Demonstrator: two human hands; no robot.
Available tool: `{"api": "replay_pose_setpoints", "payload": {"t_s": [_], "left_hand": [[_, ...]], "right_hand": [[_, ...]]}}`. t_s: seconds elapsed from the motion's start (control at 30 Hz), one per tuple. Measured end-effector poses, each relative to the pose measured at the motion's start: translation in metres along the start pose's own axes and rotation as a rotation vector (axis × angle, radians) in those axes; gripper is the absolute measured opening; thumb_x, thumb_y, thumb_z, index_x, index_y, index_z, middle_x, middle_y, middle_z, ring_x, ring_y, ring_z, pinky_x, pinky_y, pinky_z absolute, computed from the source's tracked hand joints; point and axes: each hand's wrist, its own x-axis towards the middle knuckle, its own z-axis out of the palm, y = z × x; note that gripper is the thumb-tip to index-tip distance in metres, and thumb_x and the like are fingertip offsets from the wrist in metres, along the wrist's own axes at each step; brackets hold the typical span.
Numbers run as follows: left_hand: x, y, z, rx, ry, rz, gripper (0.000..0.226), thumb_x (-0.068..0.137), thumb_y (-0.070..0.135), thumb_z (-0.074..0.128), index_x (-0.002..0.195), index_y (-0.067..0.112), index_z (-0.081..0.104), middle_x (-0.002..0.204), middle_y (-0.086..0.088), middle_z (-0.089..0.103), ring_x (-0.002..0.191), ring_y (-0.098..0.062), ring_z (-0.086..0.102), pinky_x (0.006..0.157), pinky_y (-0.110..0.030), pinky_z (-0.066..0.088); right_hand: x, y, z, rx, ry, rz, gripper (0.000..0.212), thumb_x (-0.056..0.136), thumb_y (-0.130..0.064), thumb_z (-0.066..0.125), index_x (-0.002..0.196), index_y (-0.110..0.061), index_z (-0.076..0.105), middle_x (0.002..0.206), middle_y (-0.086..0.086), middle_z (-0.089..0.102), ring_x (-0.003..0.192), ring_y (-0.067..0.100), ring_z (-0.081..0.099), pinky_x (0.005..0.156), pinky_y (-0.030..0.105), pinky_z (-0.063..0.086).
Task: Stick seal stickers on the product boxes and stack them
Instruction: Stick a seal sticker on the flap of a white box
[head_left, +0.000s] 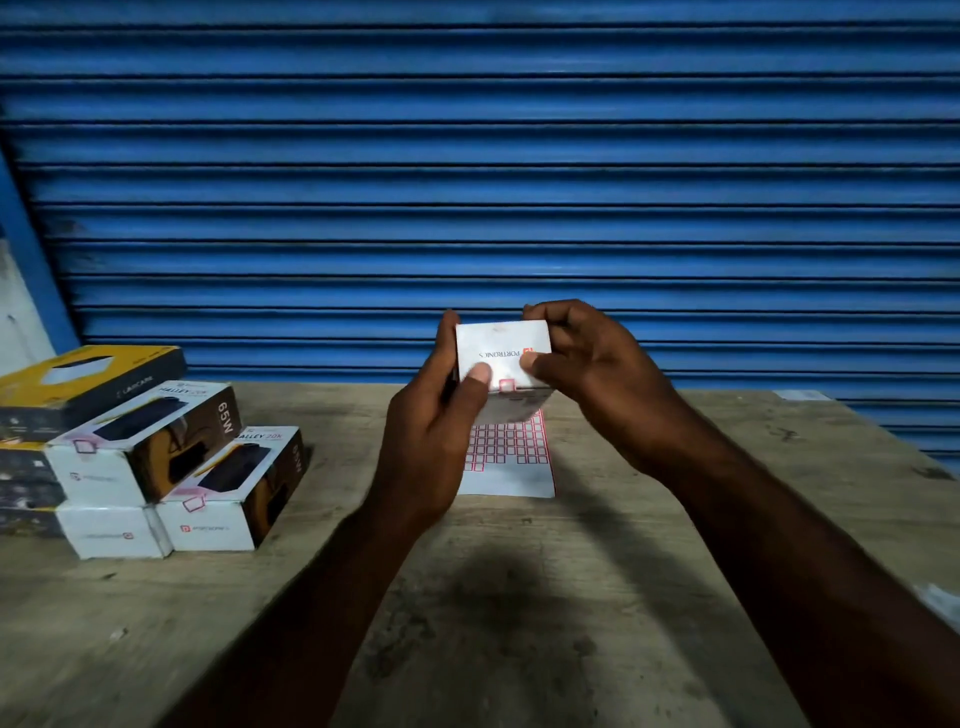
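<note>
A white product box is held above the wooden table, directly over the sticker sheet, which lies flat on the tabletop. The box is gripped at its left side by the left hand, thumb laid on the near face. It is clasped by the right hand, fingers curled over the top edge, thumb pressed on the same face. A red-outlined seal sticker is seen at that face's lower edge. Stacked boxes are shown at the table's left, before a blue shutter.

Held box hides part of sticker sheet (left stack cropped).
</note>
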Motion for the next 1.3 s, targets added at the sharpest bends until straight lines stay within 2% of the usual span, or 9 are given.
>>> {"api": "replay_pose_setpoints", "payload": {"t_s": [0.17,0.3,0.4,0.53,0.7,0.9,1.03,1.2,1.3], "left_hand": [[0.000,0.000,-0.009,0.324,-0.053,0.085,0.092,0.087,0.049,0.067,0.158,0.023,0.014,0.117,0.029,0.056,0.099,0.022,0.056,0.083,-0.001,0.042],[0.000,-0.004,-0.015,0.404,-0.013,0.104,0.091,0.085,0.068,0.047,0.158,0.031,0.009,0.110,0.015,0.065,0.099,-0.005,0.066,0.088,-0.037,0.056],[0.002,-0.003,-0.019,0.364,-0.084,0.080,0.085,0.090,0.064,0.042,0.158,0.037,-0.001,0.105,0.026,0.064,0.100,-0.008,0.067,0.089,-0.046,0.056],[0.003,-0.003,-0.020,0.252,-0.109,0.039,0.077,0.098,0.044,0.044,0.157,0.037,-0.004,0.092,0.021,0.070,0.083,-0.005,0.070,0.075,-0.031,0.059],[0.005,0.014,-0.012,-0.022,-0.095,-0.191,0.034,0.101,0.029,0.052,0.134,0.025,0.058,0.098,0.004,0.074,0.086,-0.014,0.072,0.063,-0.031,0.059],[0.000,0.016,-0.001,-0.127,-0.338,-0.510,0.059,0.083,0.042,0.068,0.136,0.021,0.054,0.110,-0.004,0.073,0.086,-0.010,0.072,0.061,-0.023,0.055],[-0.012,0.021,0.025,-0.156,-0.268,-0.485,0.024,0.092,0.031,0.066,0.110,0.016,0.068,0.095,0.000,0.075,0.074,-0.002,0.069,0.058,-0.019,0.054],[-0.025,0.028,0.049,-0.268,-0.098,-0.556,0.036,0.089,0.028,0.072,0.118,0.009,0.062,0.103,-0.009,0.075,0.080,-0.012,0.074,0.063,-0.026,0.061],[-0.029,0.036,0.057,-0.382,-0.091,-0.606,0.041,0.090,0.019,0.070,0.126,0.007,0.055,0.108,-0.010,0.072,0.077,-0.009,0.073,0.063,-0.022,0.060]], "right_hand": [[-0.002,-0.004,-0.002,-0.031,-0.098,0.025,0.021,0.096,-0.014,0.061,0.116,-0.018,0.063,0.107,-0.004,0.073,0.100,0.006,0.068,0.092,0.026,0.053],[-0.007,-0.009,-0.002,-0.221,-0.140,-0.029,0.018,0.087,-0.027,0.073,0.102,-0.030,0.064,0.101,-0.017,0.072,0.105,0.002,0.067,0.101,0.034,0.051],[-0.008,-0.013,-0.002,-0.354,-0.076,-0.055,0.063,0.073,-0.057,0.072,0.118,-0.015,0.060,0.111,-0.004,0.073,0.107,0.013,0.068,0.099,0.049,0.052],[-0.009,-0.014,-0.003,-0.354,0.017,0.003,0.084,0.064,-0.072,0.067,0.130,-0.020,0.062,0.116,-0.002,0.073,0.105,0.007,0.069,0.094,0.039,0.056],[-0.016,-0.012,-0.013,-0.179,0.141,0.140,0.036,0.083,-0.047,0.073,0.088,-0.011,0.072,0.081,0.007,0.077,0.069,0.022,0.075,0.056,0.033,0.059],[-0.040,0.012,-0.034,-0.057,0.263,0.296,0.024,0.092,-0.028,0.067,0.074,-0.013,0.069,0.082,0.016,0.074,0.081,0.033,0.071,0.085,0.051,0.059],[-0.059,0.012,-0.046,0.016,0.186,0.322,0.016,0.096,-0.018,0.061,0.089,-0.008,0.072,0.084,0.011,0.070,0.084,0.026,0.065,0.083,0.040,0.052],[-0.078,0.011,-0.054,-0.068,-0.019,0.405,0.058,0.080,-0.064,0.065,0.103,-0.011,0.074,0.101,0.008,0.076,0.096,0.023,0.071,0.091,0.041,0.055],[-0.089,0.014,-0.058,-0.023,-0.059,0.314,0.037,0.085,-0.034,0.075,0.102,-0.002,0.071,0.085,0.012,0.070,0.073,0.020,0.063,0.071,0.037,0.049]]}}
